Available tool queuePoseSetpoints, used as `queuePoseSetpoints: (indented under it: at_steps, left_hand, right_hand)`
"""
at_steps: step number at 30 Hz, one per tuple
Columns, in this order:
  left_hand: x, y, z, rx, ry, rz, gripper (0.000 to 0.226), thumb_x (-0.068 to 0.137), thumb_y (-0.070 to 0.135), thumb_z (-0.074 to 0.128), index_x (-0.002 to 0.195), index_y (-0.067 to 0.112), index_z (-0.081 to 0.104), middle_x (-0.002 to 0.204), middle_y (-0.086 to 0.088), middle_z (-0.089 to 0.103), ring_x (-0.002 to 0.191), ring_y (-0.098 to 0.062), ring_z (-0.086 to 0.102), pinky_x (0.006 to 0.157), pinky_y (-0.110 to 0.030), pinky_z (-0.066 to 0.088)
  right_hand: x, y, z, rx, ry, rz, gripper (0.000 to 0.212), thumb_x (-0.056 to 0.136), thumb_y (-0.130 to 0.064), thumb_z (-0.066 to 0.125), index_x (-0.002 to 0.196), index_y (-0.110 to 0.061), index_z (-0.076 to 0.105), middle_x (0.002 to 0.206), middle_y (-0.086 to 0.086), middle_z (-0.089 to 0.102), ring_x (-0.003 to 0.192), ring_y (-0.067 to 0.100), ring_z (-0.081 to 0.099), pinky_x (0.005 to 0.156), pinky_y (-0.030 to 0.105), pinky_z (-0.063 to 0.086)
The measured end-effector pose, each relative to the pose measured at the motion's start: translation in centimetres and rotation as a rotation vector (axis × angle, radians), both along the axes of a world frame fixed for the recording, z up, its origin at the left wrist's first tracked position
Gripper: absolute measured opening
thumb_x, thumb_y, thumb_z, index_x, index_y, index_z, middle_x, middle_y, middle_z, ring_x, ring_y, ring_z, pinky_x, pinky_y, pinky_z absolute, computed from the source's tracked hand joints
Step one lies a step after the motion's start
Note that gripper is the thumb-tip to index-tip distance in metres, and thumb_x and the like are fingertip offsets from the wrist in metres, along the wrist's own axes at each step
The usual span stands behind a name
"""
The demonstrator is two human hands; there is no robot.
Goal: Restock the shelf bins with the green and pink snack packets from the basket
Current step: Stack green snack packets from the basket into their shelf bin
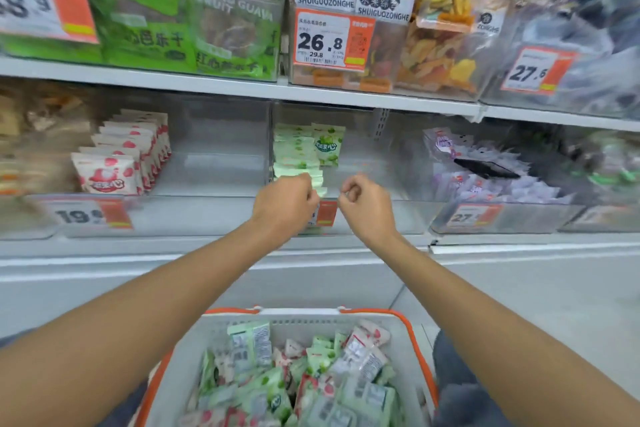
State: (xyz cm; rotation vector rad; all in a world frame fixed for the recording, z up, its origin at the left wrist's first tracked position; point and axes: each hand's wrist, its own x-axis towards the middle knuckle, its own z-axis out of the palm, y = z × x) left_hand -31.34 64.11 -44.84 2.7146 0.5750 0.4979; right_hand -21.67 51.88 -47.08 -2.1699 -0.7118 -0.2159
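A white basket [408,357] with an orange rim sits low in front of me, holding several green packets [266,385] and pink packets [369,336] mixed together. On the middle shelf, a clear bin holds a row of upright green packets [298,149]. My left hand [284,206] is at the front of that row, fingers curled on the frontmost green packet [318,183], whose edge shows past my knuckles. My right hand [363,206] hovers just to the right with fingers curled and nothing visible in it. The bin to the left holds a row of pink packets [114,173].
Orange price tags [327,213] hang on the bin fronts. A purple-packet bin [491,180] stands to the right with a dark object on top. The upper shelf [242,88] carries dried fruit bags. Both target bins have bare room to the right of their rows.
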Motion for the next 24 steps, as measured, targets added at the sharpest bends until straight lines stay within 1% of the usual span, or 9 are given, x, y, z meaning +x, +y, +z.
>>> queuePoseSetpoints:
  at_steps: [3, 6, 8, 11, 15, 18, 20, 22, 24]
  left_hand:
    - [-4.4, -0.3, -4.1, -0.121, 0.214, 0.007, 0.019, 0.092, 0.027, 0.048, 0.084, 0.014, 0.059, 0.09, -0.006, 0.066, 0.09, -0.031, 0.061, 0.07, -0.033, 0.046]
    - [-8.2, 0.8, -9.6, -0.252, 0.453, 0.004, 0.026, 0.089, 0.022, 0.051, 0.065, 0.012, 0.054, 0.067, -0.003, 0.055, 0.079, -0.033, 0.062, 0.064, -0.028, 0.04]
    - [-10.2, 2.5, -13.3, -0.299, 0.539, 0.012, 0.033, 0.09, 0.022, 0.052, 0.058, 0.014, 0.046, 0.061, -0.003, 0.048, 0.07, -0.028, 0.054, 0.062, -0.028, 0.039]
    - [-11.7, 4.5, -17.0, -0.319, 0.57, 0.079, 0.033, 0.09, 0.021, 0.053, 0.059, 0.015, 0.046, 0.067, -0.005, 0.053, 0.066, -0.024, 0.052, 0.062, -0.029, 0.041]
    - [-11.6, 5.0, -19.4, -0.385, 0.575, 0.153, 0.033, 0.088, 0.011, 0.051, 0.056, 0.014, 0.043, 0.054, -0.001, 0.044, 0.05, -0.017, 0.044, 0.049, -0.026, 0.036]
    - [-11.9, 5.1, -21.3, -0.5, 0.693, 0.228, 0.028, 0.092, 0.013, 0.05, 0.064, 0.011, 0.046, 0.058, -0.001, 0.044, 0.05, -0.013, 0.041, 0.045, -0.025, 0.032]
    - [-12.1, 4.8, -22.9, -0.63, 0.755, 0.259, 0.02, 0.097, 0.023, 0.052, 0.089, 0.005, 0.056, 0.071, -0.002, 0.048, 0.059, -0.014, 0.044, 0.05, -0.024, 0.036]
    - [-12.0, 4.3, -24.3, -0.804, 0.706, 0.281, 0.03, 0.097, 0.031, 0.057, 0.113, 0.006, 0.055, 0.093, -0.005, 0.053, 0.081, -0.018, 0.05, 0.071, -0.025, 0.044]
    - [-11.7, 3.9, -25.8, -0.936, 0.555, 0.362, 0.033, 0.092, 0.033, 0.066, 0.105, 0.004, 0.057, 0.106, -0.01, 0.059, 0.092, -0.023, 0.053, 0.089, -0.033, 0.047]
  right_hand:
    - [-4.2, -1.6, -5.1, -0.111, 0.207, 0.073, 0.009, 0.077, -0.009, 0.059, 0.074, -0.017, 0.062, 0.063, -0.002, 0.06, 0.062, 0.014, 0.056, 0.062, 0.026, 0.045]
    - [-7.2, -3.5, -11.2, -0.324, 0.408, 0.136, 0.01, 0.08, -0.009, 0.058, 0.079, -0.012, 0.068, 0.078, 0.004, 0.067, 0.076, 0.021, 0.063, 0.068, 0.024, 0.047]
    - [-8.3, -4.8, -14.8, -0.466, 0.493, 0.146, 0.015, 0.083, -0.008, 0.058, 0.091, -0.011, 0.07, 0.091, 0.004, 0.067, 0.088, 0.021, 0.063, 0.072, 0.023, 0.045]
    - [-9.1, -5.3, -18.5, -0.689, 0.551, 0.186, 0.028, 0.088, -0.006, 0.054, 0.113, -0.008, 0.066, 0.117, 0.008, 0.065, 0.108, 0.024, 0.06, 0.083, 0.025, 0.044]
    - [-10.2, -3.3, -20.8, -0.666, 0.649, 0.22, 0.034, 0.089, -0.006, 0.058, 0.122, 0.001, 0.061, 0.126, 0.013, 0.061, 0.115, 0.028, 0.057, 0.096, 0.031, 0.046]
    - [-10.9, -1.4, -21.7, -0.566, 0.719, 0.223, 0.034, 0.091, -0.01, 0.062, 0.123, 0.0, 0.06, 0.124, 0.012, 0.061, 0.117, 0.027, 0.057, 0.1, 0.033, 0.045]
    - [-11.2, -0.6, -22.1, -0.503, 0.764, 0.208, 0.029, 0.093, -0.011, 0.06, 0.12, -0.001, 0.061, 0.12, 0.012, 0.062, 0.114, 0.026, 0.057, 0.099, 0.033, 0.045]
    - [-11.1, -0.5, -22.6, -0.487, 0.777, 0.202, 0.027, 0.093, -0.011, 0.058, 0.119, -0.003, 0.062, 0.12, 0.01, 0.062, 0.113, 0.025, 0.057, 0.099, 0.032, 0.045]
    - [-10.8, -0.9, -23.0, -0.473, 0.788, 0.187, 0.026, 0.091, -0.009, 0.059, 0.117, -0.005, 0.063, 0.121, 0.009, 0.062, 0.113, 0.024, 0.058, 0.1, 0.035, 0.046]
